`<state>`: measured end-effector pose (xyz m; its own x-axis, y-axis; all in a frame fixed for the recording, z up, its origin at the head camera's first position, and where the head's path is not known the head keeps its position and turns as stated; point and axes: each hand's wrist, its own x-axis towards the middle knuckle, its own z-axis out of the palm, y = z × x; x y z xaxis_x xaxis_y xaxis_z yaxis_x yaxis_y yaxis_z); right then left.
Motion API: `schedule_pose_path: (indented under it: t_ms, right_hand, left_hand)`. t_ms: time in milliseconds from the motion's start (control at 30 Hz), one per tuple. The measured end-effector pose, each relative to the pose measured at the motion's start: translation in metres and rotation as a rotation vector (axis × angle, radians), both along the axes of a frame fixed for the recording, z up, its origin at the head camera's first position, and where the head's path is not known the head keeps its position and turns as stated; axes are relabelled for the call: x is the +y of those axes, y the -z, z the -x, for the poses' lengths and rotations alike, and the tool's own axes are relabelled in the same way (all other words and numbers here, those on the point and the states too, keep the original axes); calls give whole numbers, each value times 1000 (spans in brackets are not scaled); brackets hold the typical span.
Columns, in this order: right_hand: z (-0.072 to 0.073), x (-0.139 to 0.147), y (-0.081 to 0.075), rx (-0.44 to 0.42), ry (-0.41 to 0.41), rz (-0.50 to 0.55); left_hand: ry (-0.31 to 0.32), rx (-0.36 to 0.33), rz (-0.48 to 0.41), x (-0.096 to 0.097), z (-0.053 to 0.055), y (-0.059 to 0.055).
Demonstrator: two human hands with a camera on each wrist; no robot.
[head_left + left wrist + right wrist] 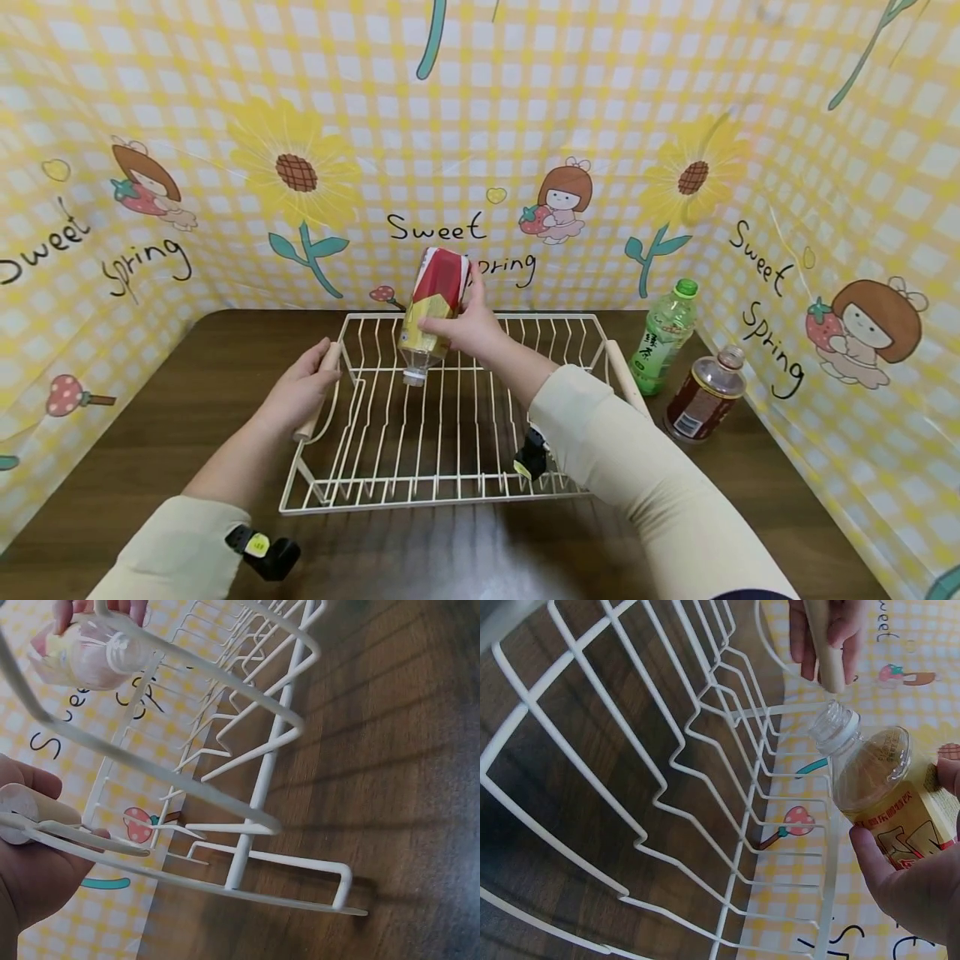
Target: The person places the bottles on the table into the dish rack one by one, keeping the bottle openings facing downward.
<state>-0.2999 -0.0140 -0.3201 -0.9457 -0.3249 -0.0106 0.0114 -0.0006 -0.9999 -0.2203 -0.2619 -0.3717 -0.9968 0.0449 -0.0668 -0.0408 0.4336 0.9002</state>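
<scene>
A white wire dish rack (390,481) with wooden side handles stands on the table. My left hand (300,387) grips its left wooden handle (45,810), fingers wrapped round the rod. Over the rack, my right hand (476,329) holds a plastic bottle (435,304) with a red and yellow label. The bottle is tilted upside down, its capless mouth (832,724) pointing down towards the wires. In the right wrist view the thumb presses the label side, and the bottle's clear shoulder shows no liquid.
To the right of the rack stand a green tea bottle (663,337) with a green cap and a capless bottle with a dark red label (705,396). A yellow checked cloth (465,125) hangs round the dark wooden table (187,408) at the back and sides.
</scene>
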Motion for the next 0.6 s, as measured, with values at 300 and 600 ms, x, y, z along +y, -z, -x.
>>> schedule_pose_path:
  t_ms: [300, 600]
  right_hand:
    - [1, -6, 16, -53, -40, -177]
    - [0, -8, 23, -59, -73, -220]
  left_hand:
    - [-9, -9, -17, 0, -1, 3]
    - [-5, -4, -26, 1, -3, 1]
